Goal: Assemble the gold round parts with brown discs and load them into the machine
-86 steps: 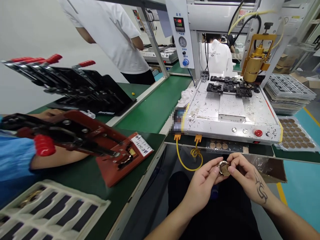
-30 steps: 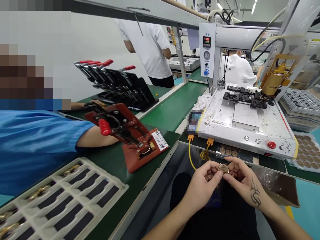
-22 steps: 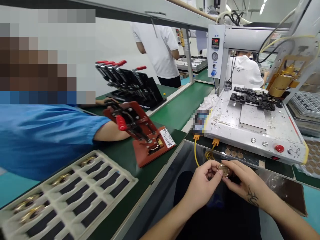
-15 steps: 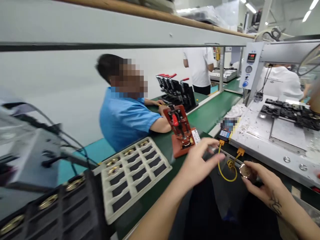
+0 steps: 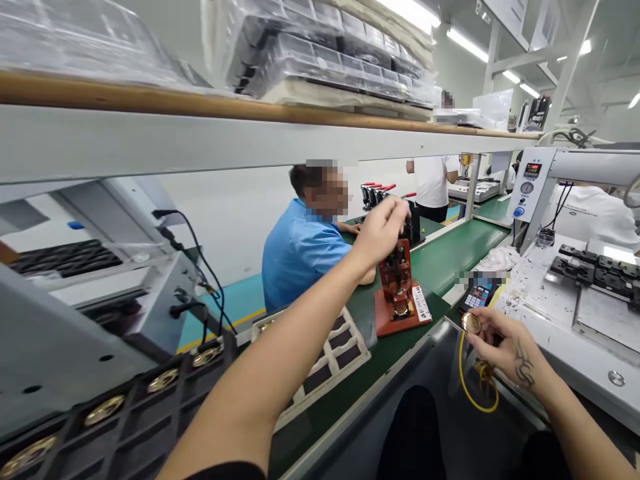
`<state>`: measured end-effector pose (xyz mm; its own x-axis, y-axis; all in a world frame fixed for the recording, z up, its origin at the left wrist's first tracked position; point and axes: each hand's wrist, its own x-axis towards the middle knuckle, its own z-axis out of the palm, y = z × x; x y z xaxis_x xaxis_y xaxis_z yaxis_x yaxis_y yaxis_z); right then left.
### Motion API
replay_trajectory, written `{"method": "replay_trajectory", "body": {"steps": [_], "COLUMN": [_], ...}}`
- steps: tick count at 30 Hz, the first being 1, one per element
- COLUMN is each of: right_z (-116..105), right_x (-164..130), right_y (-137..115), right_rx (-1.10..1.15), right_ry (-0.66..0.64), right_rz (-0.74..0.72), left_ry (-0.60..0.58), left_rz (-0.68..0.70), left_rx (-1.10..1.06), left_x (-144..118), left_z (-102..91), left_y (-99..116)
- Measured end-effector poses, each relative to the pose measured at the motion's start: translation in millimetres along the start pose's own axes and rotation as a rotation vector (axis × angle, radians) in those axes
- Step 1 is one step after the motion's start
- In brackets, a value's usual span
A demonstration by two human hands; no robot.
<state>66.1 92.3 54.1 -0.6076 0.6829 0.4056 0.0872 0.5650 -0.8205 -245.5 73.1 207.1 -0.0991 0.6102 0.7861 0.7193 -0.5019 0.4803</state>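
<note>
Readable writing is scarce: the red digits on the controller display (image 5: 531,169) of the white machine are too small to read, and the white label (image 5: 421,304) on the red clamp fixture's base carries print I cannot make out. Right hand (image 5: 505,345), tattooed on its back, pinches a round gold-coloured part (image 5: 471,323) between thumb and fingertips, low and just in front of the machine's front edge, above a yellow cable (image 5: 467,387). Left hand (image 5: 383,229) is raised with fingers curled together at the top of the red clamp fixture (image 5: 399,288); whether it grips the lever I cannot tell. Half a second ago the left hand was lower, open and reaching toward the fixture; a second ago both hands held the part together. The view has swung left and up since then. The fixture stands on a green conveyor belt (image 5: 453,253); a white tray (image 5: 330,360) with dark pockets lies beside it. A person in a blue shirt (image 5: 300,250) sits across the belt. An overhead shelf (image 5: 250,113) bears wrapped stacked trays; ceiling strip lights are on.
</note>
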Motion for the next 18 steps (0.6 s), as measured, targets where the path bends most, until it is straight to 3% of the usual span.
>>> {"method": "replay_trajectory", "body": {"steps": [2, 4, 6, 8, 10, 12, 14, 18], "right_z": [12, 25, 39, 52, 66, 80, 92, 108], "right_x": [20, 34, 42, 50, 61, 78, 96, 118], "right_y": [8, 21, 38, 55, 68, 77, 83, 94], "right_rx": [-0.009, -0.015, -0.013, -0.012, -0.012, -0.019, -0.029, -0.058], "right_ry": [-0.051, -0.103, -0.139, -0.166, -0.192, -0.210, -0.225, -0.245], "right_rz": [0.000, -0.007, -0.020, -0.027, -0.038, -0.053, -0.071, -0.097], "left_ry": [0.032, 0.017, -0.082, -0.239, -0.420, -0.524, -0.546, -0.519], "left_rz": [-0.113, -0.265, -0.448, -0.536, -0.590, -0.634, -0.659, -0.664], "left_rx": [-0.040, 0.077, 0.253, 0.263, 0.219, 0.189, 0.186, 0.170], "left_x": [15, 6, -27, -73, -117, -147, -162, -164], "left_z": [-15.4, -31.4, -42.4, -43.2, -32.2, -12.1, 11.2, 44.6], "left_y": [-16, -35, -53, -64, -72, -79, -87, -102]}}
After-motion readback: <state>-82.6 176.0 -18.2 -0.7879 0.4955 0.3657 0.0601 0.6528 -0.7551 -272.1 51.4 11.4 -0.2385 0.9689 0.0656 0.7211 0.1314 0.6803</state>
